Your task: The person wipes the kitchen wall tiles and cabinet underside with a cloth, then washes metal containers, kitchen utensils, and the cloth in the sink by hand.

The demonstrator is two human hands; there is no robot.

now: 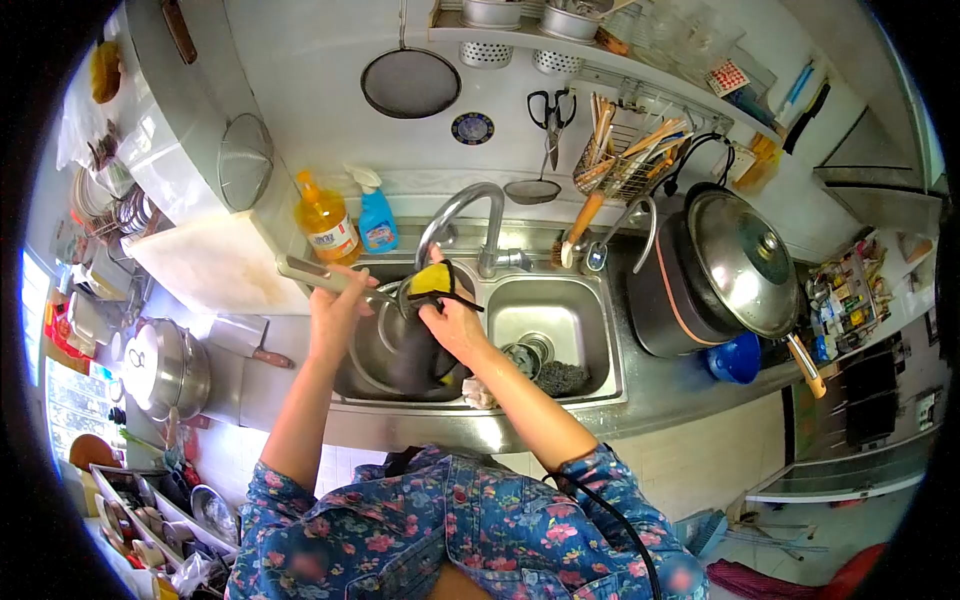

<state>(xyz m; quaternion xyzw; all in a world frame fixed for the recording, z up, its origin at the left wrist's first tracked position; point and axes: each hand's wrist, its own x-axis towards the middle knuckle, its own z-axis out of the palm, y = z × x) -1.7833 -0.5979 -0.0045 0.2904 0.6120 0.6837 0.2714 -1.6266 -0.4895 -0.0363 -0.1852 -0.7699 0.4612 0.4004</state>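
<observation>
Over the left basin [352,390] of the steel sink, my left hand [340,305] is closed around a utensil with a long grey handle [305,270]; its metal end is partly hidden by my other hand and the cloth. My right hand [455,325] grips a yellow and black scrubbing cloth [432,281] against that metal end, beneath the curved faucet [495,215]. Below them, a round metal vessel [365,350] sits in the basin, partly covered by a dark blurred shape that I cannot make out.
The right basin [590,320] holds a dark scouring pad [562,378] near its drain. Behind the sink stand an orange soap bottle [328,225] and a blue spray bottle [377,220]. A cleaver [250,340] lies at left; a large lidded pan [740,260] sits at right.
</observation>
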